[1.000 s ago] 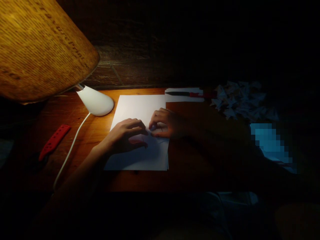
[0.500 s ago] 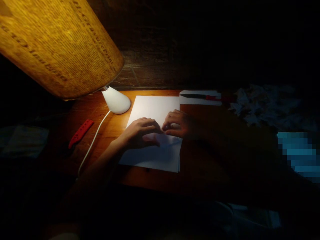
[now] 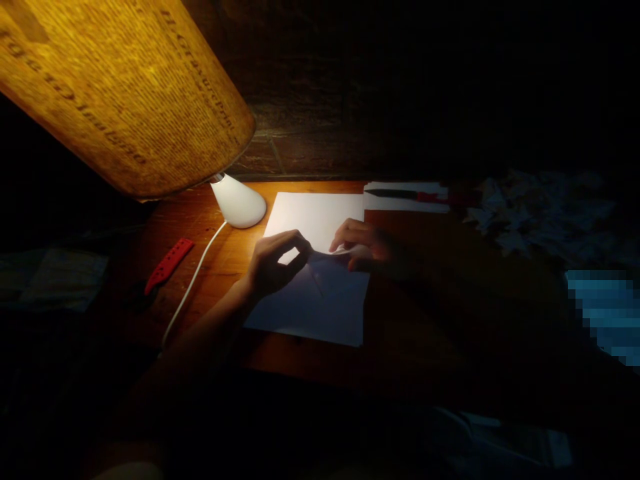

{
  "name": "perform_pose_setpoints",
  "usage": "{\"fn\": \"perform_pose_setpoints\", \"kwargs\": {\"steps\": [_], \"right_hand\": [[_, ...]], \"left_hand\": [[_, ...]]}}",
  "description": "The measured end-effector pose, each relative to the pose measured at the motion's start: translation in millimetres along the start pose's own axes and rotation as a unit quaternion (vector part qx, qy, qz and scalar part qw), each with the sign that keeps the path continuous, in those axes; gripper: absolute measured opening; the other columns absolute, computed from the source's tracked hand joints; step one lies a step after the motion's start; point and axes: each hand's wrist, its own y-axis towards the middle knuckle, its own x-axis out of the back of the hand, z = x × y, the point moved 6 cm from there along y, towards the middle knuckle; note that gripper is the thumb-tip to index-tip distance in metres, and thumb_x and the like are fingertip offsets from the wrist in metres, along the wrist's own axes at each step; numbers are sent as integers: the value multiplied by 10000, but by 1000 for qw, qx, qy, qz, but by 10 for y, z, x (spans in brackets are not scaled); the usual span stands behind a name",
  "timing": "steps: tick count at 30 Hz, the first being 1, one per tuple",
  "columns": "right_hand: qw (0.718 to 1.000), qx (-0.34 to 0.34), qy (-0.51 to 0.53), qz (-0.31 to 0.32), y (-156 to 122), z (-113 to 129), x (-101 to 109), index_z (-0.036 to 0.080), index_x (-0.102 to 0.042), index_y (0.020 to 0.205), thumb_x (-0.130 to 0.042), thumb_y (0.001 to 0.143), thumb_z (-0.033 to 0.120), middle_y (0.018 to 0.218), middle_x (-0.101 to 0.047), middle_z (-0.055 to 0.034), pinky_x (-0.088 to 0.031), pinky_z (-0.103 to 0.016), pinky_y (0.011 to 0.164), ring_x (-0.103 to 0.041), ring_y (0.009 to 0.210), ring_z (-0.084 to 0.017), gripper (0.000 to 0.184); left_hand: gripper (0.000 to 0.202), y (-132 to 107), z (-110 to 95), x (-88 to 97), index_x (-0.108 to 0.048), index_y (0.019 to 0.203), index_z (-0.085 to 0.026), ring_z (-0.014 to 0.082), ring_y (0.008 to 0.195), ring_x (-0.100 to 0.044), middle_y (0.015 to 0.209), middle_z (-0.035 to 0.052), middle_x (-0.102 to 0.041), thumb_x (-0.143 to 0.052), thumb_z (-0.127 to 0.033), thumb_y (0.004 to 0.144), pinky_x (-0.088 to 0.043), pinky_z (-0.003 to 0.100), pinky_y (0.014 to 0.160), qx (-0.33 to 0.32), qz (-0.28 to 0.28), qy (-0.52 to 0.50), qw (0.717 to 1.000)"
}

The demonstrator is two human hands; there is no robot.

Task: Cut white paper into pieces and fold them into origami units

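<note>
A stack of white paper sheets (image 3: 320,220) lies on the lit wooden desk (image 3: 230,260). Above its middle my left hand (image 3: 273,263) pinches one end of a small folded paper piece (image 3: 325,252) between thumb and fingertips. My right hand (image 3: 363,245) grips the other end of the same piece, fingers curled. The piece is lifted just off the stack and casts a shadow on the sheets. My forearms fade into the dark below.
A big printed lampshade (image 3: 120,93) fills the upper left over a white lamp base (image 3: 239,202) with its cord (image 3: 193,280). A red strip (image 3: 167,265) lies left. A red-handled knife (image 3: 413,195) rests on paper at the back. Crumpled paper pieces (image 3: 540,213) heap at right.
Both hands pressed flat on the paper before; now they have lifted, each pinching an end of the small folded piece. The view has shifted, moving the desk rightwards in the picture.
</note>
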Motion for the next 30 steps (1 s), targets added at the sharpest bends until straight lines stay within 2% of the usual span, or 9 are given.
{"fn": "perform_pose_setpoints", "kwargs": {"steps": [3, 6, 9, 11, 13, 18, 22, 25, 30], "right_hand": [[999, -24, -21, -25, 9, -29, 1, 178, -704, 913, -649, 942, 732, 966, -646, -69, -462, -352, 776, -606, 858, -200, 558], [998, -37, -27, -38, 17, -35, 2, 180, -657, 827, -648, 999, 549, 902, -621, -52, -436, -337, 741, -592, 829, -189, 407], [997, -58, -41, -41, 23, -43, 7, 186, -623, 800, -623, 987, 338, 847, -583, -31, -415, -333, 734, -565, 802, -179, 241], [995, -71, -56, -43, 25, -50, 13, 194, -583, 765, -620, 952, 283, 828, -557, -23, -403, -334, 726, -536, 781, -173, 211], [993, -84, -72, -44, 25, -63, 13, 205, -539, 734, -635, 925, 291, 855, -557, -35, -400, -341, 728, -519, 785, -176, 231], [981, -105, -133, -92, 19, -90, 47, 248, -406, 706, -677, 861, 297, 850, -529, -32, -378, -352, 705, -467, 752, -177, 316], [971, -130, -144, -142, -3, -114, 78, 257, -420, 809, -727, 798, 269, 859, -533, -15, -398, -353, 699, -473, 751, -181, 307], [968, -137, -136, -161, -18, -131, 79, 257, -443, 885, -741, 780, 266, 897, -554, -18, -429, -362, 696, -489, 738, -180, 316], [965, -133, -142, -175, -31, -144, 81, 258, -461, 898, -724, 799, 261, 886, -573, -20, -451, -380, 699, -500, 726, -179, 281]], "left_hand": [[212, -9, 67, 7, -644, 794, -186, 101, 623, -658, 706, -2, -705, -634, -217, 1003, -524, 254, 599, 36, -35, -13, 999], [190, -25, 138, -32, -635, 818, -186, 99, 600, -664, 694, -16, -704, -642, -231, 1002, -552, 250, 605, 67, -38, -41, 996], [136, -33, 173, -46, -620, 879, -191, 104, 621, -664, 722, -21, -688, -629, -226, 1010, -585, 261, 643, 80, -45, -41, 995], [65, -31, 158, -14, -616, 962, -194, 125, 713, -671, 818, 0, -691, -658, -235, 990, -601, 289, 701, 69, -65, -3, 996], [111, -21, 112, 4, -630, 1019, -196, 155, 814, -663, 922, 31, -688, -705, -254, 961, -592, 322, 743, 41, -62, 58, 996], [94, -16, 11, -120, -735, 966, -227, 195, 879, -646, 970, 53, -714, -731, -319, 983, -518, 375, 795, -58, 67, 125, 988], [196, -49, 52, -236, -752, 1010, -226, 208, 934, -659, 1005, 57, -757, -732, -420, 994, -504, 379, 854, -72, 165, 113, 977], [219, -69, 91, -277, -763, 1043, -236, 206, 956, -668, 1035, 50, -767, -735, -447, 991, -507, 371, 872, -61, 199, 106, 972], [202, -82, 87, -284, -775, 1074, -243, 205, 966, -686, 1059, 54, -775, -719, -424, 1006, -509, 371, 884, -66, 208, 92, 972]]}}
